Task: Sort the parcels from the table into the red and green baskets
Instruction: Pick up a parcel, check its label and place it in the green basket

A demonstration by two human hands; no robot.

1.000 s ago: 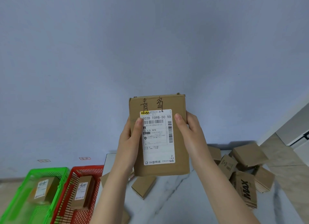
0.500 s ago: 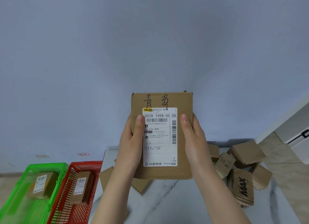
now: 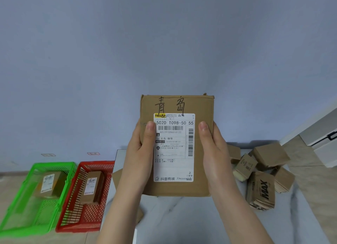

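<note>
saw a flat brown parcel (image 3: 176, 188) held upright in the air above the white marbled surface (image 3: 182, 223), clear of both baskets, with its white shipping label (image 3: 174, 167) turned to the camera and two handwritten characters above the label. found the left grip (image 3: 139, 152) wrapped round the parcel's left edge, with its thumb (image 3: 150, 132) laid on the label's left margin. found the right grip (image 3: 214, 152) wrapped round the right edge likewise, with its thumb (image 3: 203, 132) just off the label's right side. could not see the fingers behind the cardboard. logged a green basket (image 3: 54, 164) on the floor at far left, holding one labelled brown box (image 3: 48, 184). logged a red basket (image 3: 96, 162) touching it on the right, between the green one and the surface, holding another labelled box (image 3: 92, 187). noted a loose heap of small brown boxes (image 3: 268, 155) on the surface to the right of the held parcel, the nearest printed "max" (image 3: 262, 191). noted a flat cardboard piece (image 3: 118, 178) lying partly hidden behind the left wrist. recorded a plain pale blue wall (image 3: 164, 43) behind everything.
</note>
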